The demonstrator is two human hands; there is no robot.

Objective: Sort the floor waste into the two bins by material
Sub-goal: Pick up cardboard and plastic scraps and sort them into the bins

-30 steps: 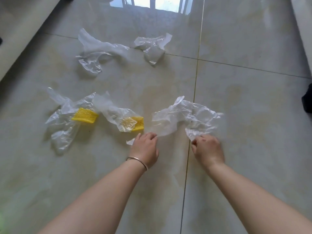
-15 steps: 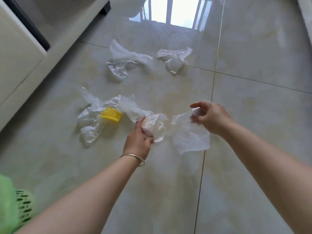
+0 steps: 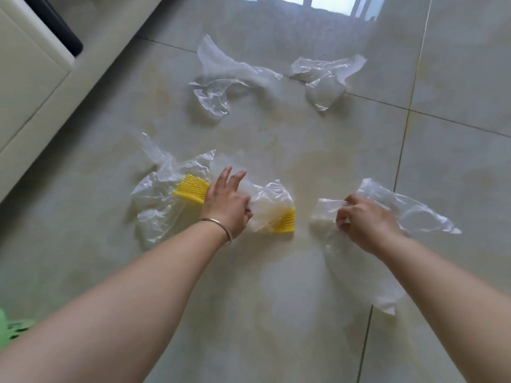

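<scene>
Far left bottom corner: sliver of a green perforated bin (image 3: 11, 326), mostly cut off; second bin not in view. Upper left, a pale cabinet (image 3: 30, 76) along the glossy tiled floor (image 3: 276, 299). Next, a clear crumpled plastic bag (image 3: 157, 200) on the floor with a yellow ribbed foam piece (image 3: 191, 191) lying in or under it, can't tell which. Left hand (image 3: 226, 203), thin bangle (image 3: 218, 224) on the wrist, is pinching a second clear bag (image 3: 272, 205) at its left edge: thumb side closed on the film, the other fingers (image 3: 231, 178) spread loose above. A second yellow foam piece (image 3: 284, 223) shows at that bag's lower corner, seemingly inside. Right hand (image 3: 365, 219) has its fingers curled closed on a third clear film sheet (image 3: 398, 205), bunched at the fist and trailing right and down past the forearm. Two more clear bags lie untouched further back: far left bag (image 3: 221, 78) and far right bag (image 3: 326, 76), near each other. Judgement: the step is gathering plastic film. To do it well, shake or pull the foam out of the bag before binning, since foam and film may be separate materials; bunch the film tight so it doesn't trail or slip. Film is thin, wrinkly, see-through and likely light, clingy and easy to drop.
</scene>
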